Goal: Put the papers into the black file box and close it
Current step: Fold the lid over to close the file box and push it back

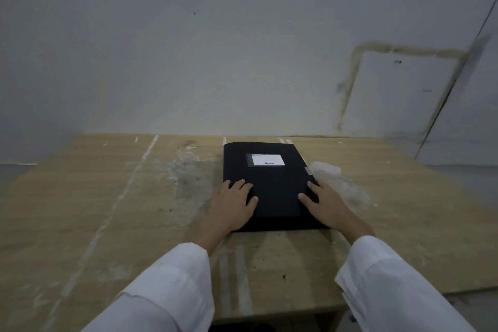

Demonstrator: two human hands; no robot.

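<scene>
Lying flat and shut on the wooden tabletop (107, 210), the black file box (269, 183) sits a little right of the middle, its long side running away from the person toward the pale wall (188, 62) behind. A white label (267, 160) in a clear pocket shows on the far part of its lid, the print on it too small to read. Both hands rest palm down on the near half of the box. The left hand (234, 203) covers the near left edge, its fingers (238, 185) spread and laid flat across the lid, the thumb reaching inward over the black surface. The right hand (327, 206) lies over the near right edge, fingers likewise spread and flat, with the thumb pointing in toward the middle; neither hand grips or pinches anything. White sleeves (172, 286) cover both forearms down to the wrists. No loose papers show on the tabletop, and whether any lie inside the box cannot be told with the lid down. A small grey tab (308, 170) sticks out at the box's right edge, and just beside that edge a whitish smear (336, 178) marks the wood. Pale streaks and scuffs run along the tabletop to the left of the box, and a brownish outline stains the wall at the right.
</scene>
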